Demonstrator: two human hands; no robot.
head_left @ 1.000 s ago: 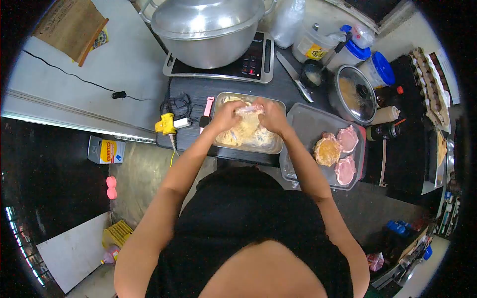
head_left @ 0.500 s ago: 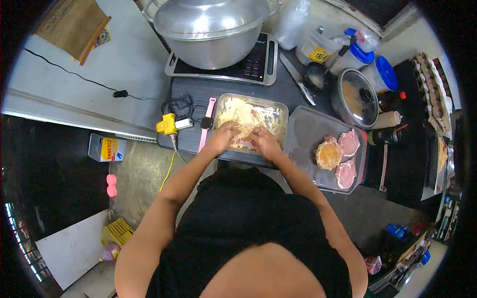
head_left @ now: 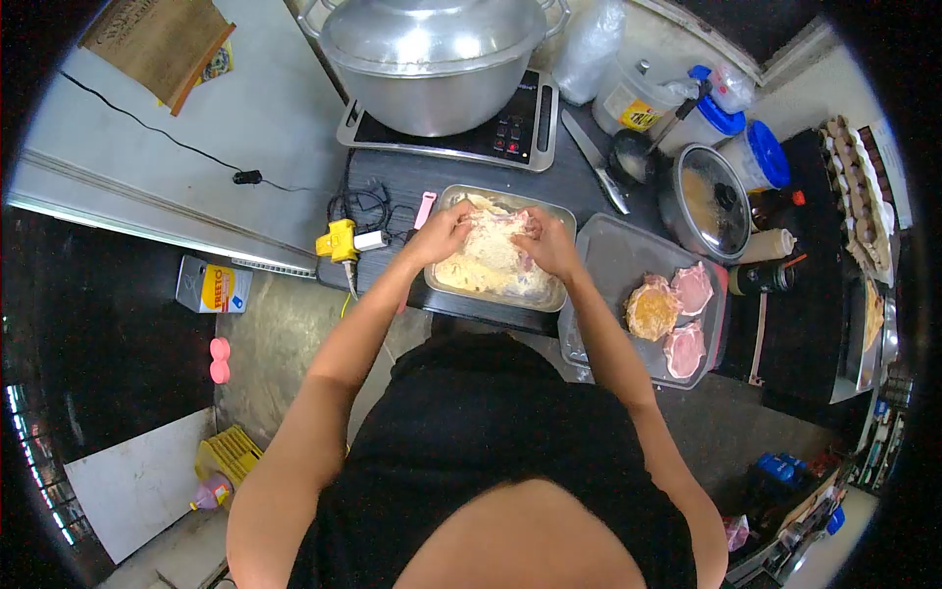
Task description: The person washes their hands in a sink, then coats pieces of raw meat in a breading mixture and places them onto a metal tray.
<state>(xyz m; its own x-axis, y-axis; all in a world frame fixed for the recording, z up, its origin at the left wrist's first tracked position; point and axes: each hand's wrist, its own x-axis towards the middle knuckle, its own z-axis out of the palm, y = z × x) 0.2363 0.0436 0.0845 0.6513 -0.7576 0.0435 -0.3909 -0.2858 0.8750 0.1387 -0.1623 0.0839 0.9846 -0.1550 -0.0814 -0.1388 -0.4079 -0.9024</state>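
Note:
A steel tray [head_left: 429, 274] in front of me holds pale, crumbly breading [head_left: 471, 276]. Inside it, a slice of meat [head_left: 496, 236] is coated in the breading. My left hand [head_left: 444, 232] grips the slice at its far left edge, fingers curled over it. On the opposite edge, my right hand [head_left: 552, 245] has its fingers closed round the slice too. Both fingertips are partly hidden by meat and breading. To the right, a grey tray [head_left: 605, 257] bears one browner coated slice [head_left: 652, 306] and two raw pink pork slices [head_left: 685, 350].
Beyond the steel tray, a big lidded pot [head_left: 429, 86] stands on an induction cooker [head_left: 512, 137]. A knife [head_left: 594, 162], a ladle [head_left: 633, 157] and a glass-lidded pot [head_left: 702, 201] lie to the right. A yellow plug adapter [head_left: 339, 241] and a pink-strapped watch [head_left: 425, 210] are at left.
Both hands have moved from the near side of the steel tray to its far side and spread apart. The meat slice between them now shows broadly, covered in breading.

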